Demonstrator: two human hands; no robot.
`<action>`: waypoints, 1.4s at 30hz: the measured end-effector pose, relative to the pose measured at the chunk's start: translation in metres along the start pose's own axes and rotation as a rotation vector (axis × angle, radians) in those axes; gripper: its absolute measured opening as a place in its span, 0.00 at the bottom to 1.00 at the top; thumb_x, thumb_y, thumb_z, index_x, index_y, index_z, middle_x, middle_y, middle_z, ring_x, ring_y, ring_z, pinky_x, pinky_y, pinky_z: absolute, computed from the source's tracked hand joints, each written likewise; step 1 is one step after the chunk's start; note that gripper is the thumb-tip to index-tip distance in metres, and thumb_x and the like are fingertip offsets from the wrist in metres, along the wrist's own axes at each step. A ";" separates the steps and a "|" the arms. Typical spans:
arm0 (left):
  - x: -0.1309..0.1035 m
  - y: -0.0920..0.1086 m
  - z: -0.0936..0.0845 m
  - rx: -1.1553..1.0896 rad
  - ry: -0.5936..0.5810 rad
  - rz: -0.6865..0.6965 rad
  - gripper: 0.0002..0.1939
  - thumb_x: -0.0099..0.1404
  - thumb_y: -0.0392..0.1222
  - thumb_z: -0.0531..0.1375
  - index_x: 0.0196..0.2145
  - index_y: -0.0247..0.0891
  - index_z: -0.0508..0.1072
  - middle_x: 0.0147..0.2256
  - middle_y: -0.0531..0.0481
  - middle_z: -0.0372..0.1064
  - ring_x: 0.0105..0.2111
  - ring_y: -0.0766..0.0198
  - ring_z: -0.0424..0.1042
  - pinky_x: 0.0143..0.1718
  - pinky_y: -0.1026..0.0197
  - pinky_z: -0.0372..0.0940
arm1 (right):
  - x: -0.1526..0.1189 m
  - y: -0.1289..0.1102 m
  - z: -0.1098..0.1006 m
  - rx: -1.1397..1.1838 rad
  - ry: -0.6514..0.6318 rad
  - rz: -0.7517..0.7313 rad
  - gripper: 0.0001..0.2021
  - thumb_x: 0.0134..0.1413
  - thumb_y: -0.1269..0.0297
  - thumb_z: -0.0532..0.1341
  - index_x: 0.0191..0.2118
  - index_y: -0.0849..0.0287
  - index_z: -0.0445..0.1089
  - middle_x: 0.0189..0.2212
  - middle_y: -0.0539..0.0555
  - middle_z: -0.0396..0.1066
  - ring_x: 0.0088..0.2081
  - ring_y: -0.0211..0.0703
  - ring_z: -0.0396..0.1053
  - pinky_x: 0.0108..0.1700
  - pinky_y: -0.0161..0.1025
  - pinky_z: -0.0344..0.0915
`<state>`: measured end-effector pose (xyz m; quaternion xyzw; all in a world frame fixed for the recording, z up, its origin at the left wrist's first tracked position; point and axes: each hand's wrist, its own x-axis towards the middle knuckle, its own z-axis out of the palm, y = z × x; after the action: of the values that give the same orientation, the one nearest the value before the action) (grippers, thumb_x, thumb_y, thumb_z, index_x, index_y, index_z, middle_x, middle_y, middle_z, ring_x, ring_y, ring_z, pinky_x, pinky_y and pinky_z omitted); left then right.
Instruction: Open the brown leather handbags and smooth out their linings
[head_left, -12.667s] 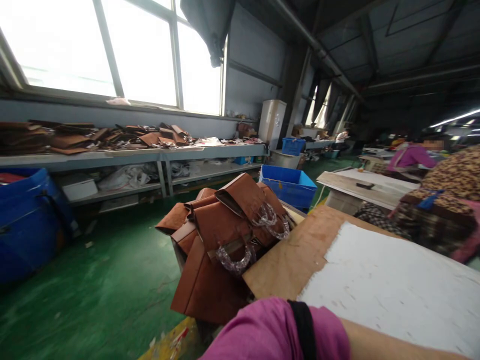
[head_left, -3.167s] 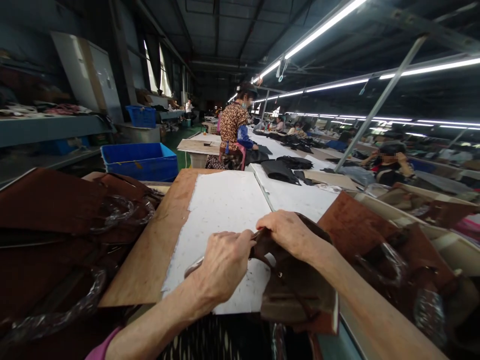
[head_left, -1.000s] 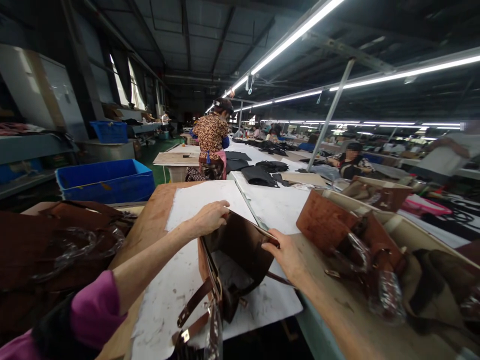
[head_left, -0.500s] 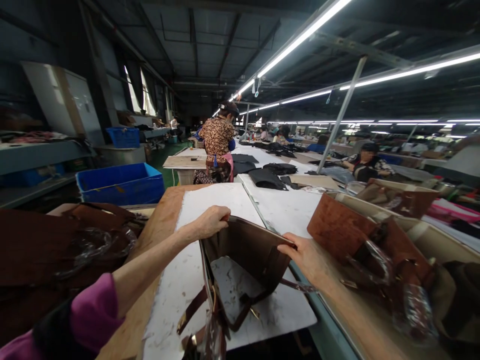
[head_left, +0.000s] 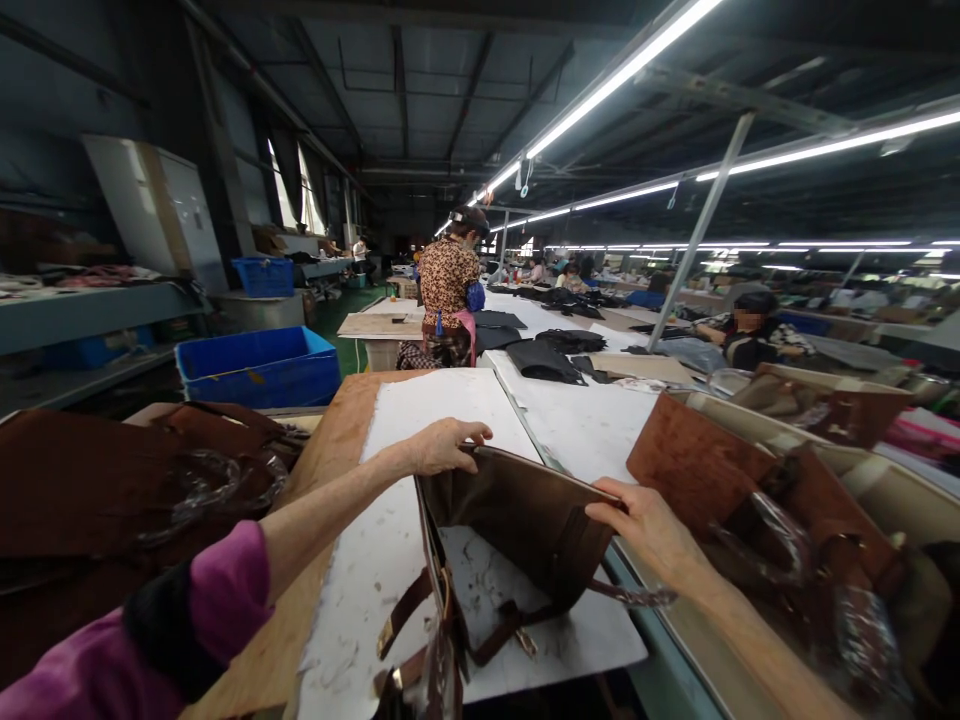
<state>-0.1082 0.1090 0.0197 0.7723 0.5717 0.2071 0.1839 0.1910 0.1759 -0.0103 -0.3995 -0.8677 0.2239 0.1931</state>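
Brown wood makes up the near left part of the table (head_left: 341, 425), and a white sheet (head_left: 405, 400) covers much of the rest. Beyond its far left corner, I see a big blue bin (head_left: 259, 368). A heap of brown handbags (head_left: 75, 480) lies left of the table, while more brown handbags (head_left: 697, 462) crowd the right side, some with clear plastic around their handles. Farther off, a co-worker (head_left: 446, 285) in a leopard-print top stands with their back to us, near flat black pieces (head_left: 544, 358) on a white surface.

Right in front, the open handbag (head_left: 517, 500) is over the white sheet, between the wearer's hands, its dark lining showing; I can't tell how its base sits. The left hand (head_left: 448, 447) grasps the left end of its far top edge, and the right hand (head_left: 643, 513) pinches that edge at the other end, thumb and fingers closed on it. Below hang loose brown straps (head_left: 409, 608), and smallest of all is a shiny metal buckle (head_left: 526, 643) near the sheet.
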 end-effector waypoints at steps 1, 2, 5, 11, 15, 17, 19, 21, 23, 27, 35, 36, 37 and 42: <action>0.000 0.000 0.000 0.006 -0.004 -0.006 0.23 0.49 0.39 0.60 0.45 0.40 0.65 0.39 0.53 0.67 0.36 0.64 0.65 0.38 0.66 0.58 | 0.000 0.001 0.000 0.003 0.010 0.002 0.11 0.47 0.57 0.53 0.24 0.57 0.65 0.18 0.46 0.62 0.24 0.39 0.60 0.28 0.33 0.54; -0.001 0.000 0.000 0.007 -0.004 -0.009 0.22 0.50 0.39 0.59 0.45 0.40 0.65 0.38 0.53 0.68 0.35 0.64 0.66 0.38 0.66 0.58 | 0.001 0.001 -0.001 0.009 0.021 0.003 0.10 0.46 0.57 0.54 0.24 0.57 0.66 0.18 0.46 0.62 0.24 0.39 0.60 0.28 0.33 0.54; -0.003 0.001 0.000 0.014 0.015 0.007 0.19 0.53 0.39 0.57 0.45 0.40 0.65 0.36 0.53 0.68 0.34 0.64 0.66 0.37 0.66 0.59 | 0.003 0.000 -0.002 0.020 0.050 0.008 0.10 0.45 0.57 0.55 0.25 0.57 0.68 0.18 0.47 0.64 0.24 0.39 0.60 0.27 0.33 0.54; -0.003 0.008 0.000 0.115 0.040 0.029 0.15 0.56 0.39 0.55 0.43 0.39 0.67 0.33 0.53 0.69 0.34 0.64 0.67 0.36 0.67 0.59 | 0.002 0.000 -0.001 0.001 0.059 0.005 0.10 0.45 0.57 0.55 0.26 0.56 0.69 0.17 0.47 0.64 0.23 0.40 0.61 0.27 0.33 0.54; -0.001 0.012 0.004 0.279 0.062 0.068 0.20 0.58 0.39 0.55 0.49 0.40 0.62 0.40 0.49 0.68 0.40 0.60 0.66 0.42 0.63 0.58 | -0.003 -0.004 -0.003 -0.016 0.071 0.005 0.11 0.46 0.56 0.54 0.26 0.56 0.69 0.17 0.47 0.64 0.24 0.40 0.61 0.27 0.33 0.54; -0.001 0.016 0.005 0.375 0.059 0.100 0.21 0.58 0.37 0.54 0.50 0.40 0.60 0.43 0.48 0.67 0.43 0.59 0.65 0.44 0.61 0.58 | -0.006 -0.006 -0.005 -0.016 0.079 0.002 0.11 0.46 0.56 0.54 0.27 0.56 0.69 0.17 0.47 0.64 0.25 0.40 0.61 0.27 0.33 0.54; -0.001 0.021 0.007 0.461 0.046 0.084 0.19 0.57 0.34 0.52 0.48 0.40 0.62 0.42 0.47 0.66 0.43 0.58 0.65 0.43 0.60 0.58 | -0.007 -0.007 -0.005 -0.010 0.085 0.000 0.11 0.46 0.56 0.54 0.26 0.55 0.69 0.17 0.47 0.64 0.25 0.40 0.61 0.27 0.33 0.54; 0.002 0.029 0.008 0.535 0.042 -0.021 0.17 0.55 0.29 0.50 0.43 0.39 0.64 0.40 0.46 0.67 0.40 0.57 0.66 0.40 0.58 0.60 | -0.007 -0.007 -0.004 -0.007 0.088 -0.004 0.10 0.45 0.57 0.55 0.25 0.56 0.68 0.17 0.47 0.64 0.25 0.40 0.61 0.27 0.33 0.54; 0.006 0.040 0.011 0.606 0.056 -0.169 0.16 0.51 0.27 0.49 0.38 0.36 0.66 0.38 0.43 0.67 0.39 0.54 0.66 0.39 0.54 0.59 | -0.007 -0.008 -0.002 -0.017 0.084 -0.006 0.09 0.45 0.58 0.55 0.24 0.56 0.67 0.17 0.46 0.63 0.24 0.40 0.61 0.27 0.33 0.53; 0.018 0.057 0.023 0.656 0.136 -0.286 0.17 0.47 0.26 0.51 0.37 0.32 0.64 0.38 0.39 0.66 0.40 0.47 0.64 0.41 0.46 0.56 | -0.011 -0.018 -0.001 -0.030 0.077 0.018 0.09 0.47 0.60 0.53 0.23 0.57 0.64 0.16 0.46 0.59 0.23 0.38 0.59 0.26 0.33 0.51; 0.015 0.035 0.033 0.407 0.140 0.019 0.29 0.48 0.29 0.51 0.50 0.34 0.54 0.48 0.43 0.59 0.48 0.57 0.58 0.49 0.56 0.54 | -0.017 -0.014 -0.007 0.033 0.071 0.005 0.10 0.49 0.59 0.52 0.25 0.57 0.65 0.18 0.47 0.62 0.25 0.39 0.60 0.28 0.34 0.53; 0.010 0.032 0.030 0.363 0.154 0.027 0.28 0.49 0.29 0.51 0.49 0.35 0.55 0.48 0.44 0.59 0.48 0.58 0.59 0.49 0.58 0.55 | -0.016 -0.010 -0.008 0.048 0.066 0.007 0.10 0.48 0.58 0.53 0.25 0.57 0.66 0.18 0.47 0.62 0.25 0.39 0.60 0.28 0.33 0.53; 0.006 0.029 0.028 0.320 0.165 0.039 0.26 0.49 0.29 0.50 0.48 0.36 0.56 0.48 0.46 0.59 0.47 0.60 0.59 0.48 0.59 0.56 | -0.014 -0.006 -0.008 0.059 0.063 0.009 0.10 0.48 0.58 0.53 0.25 0.57 0.66 0.18 0.47 0.62 0.25 0.39 0.60 0.28 0.33 0.53; -0.007 0.031 0.018 0.178 0.171 0.136 0.19 0.50 0.27 0.49 0.41 0.38 0.61 0.44 0.50 0.61 0.44 0.64 0.61 0.47 0.63 0.57 | -0.005 0.007 -0.004 0.078 0.068 0.037 0.11 0.45 0.56 0.55 0.24 0.56 0.67 0.16 0.46 0.61 0.25 0.40 0.60 0.28 0.33 0.53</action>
<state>-0.0758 0.0927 0.0199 0.8020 0.5478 0.2328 0.0507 0.2003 0.1772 -0.0111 -0.4152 -0.8437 0.2474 0.2335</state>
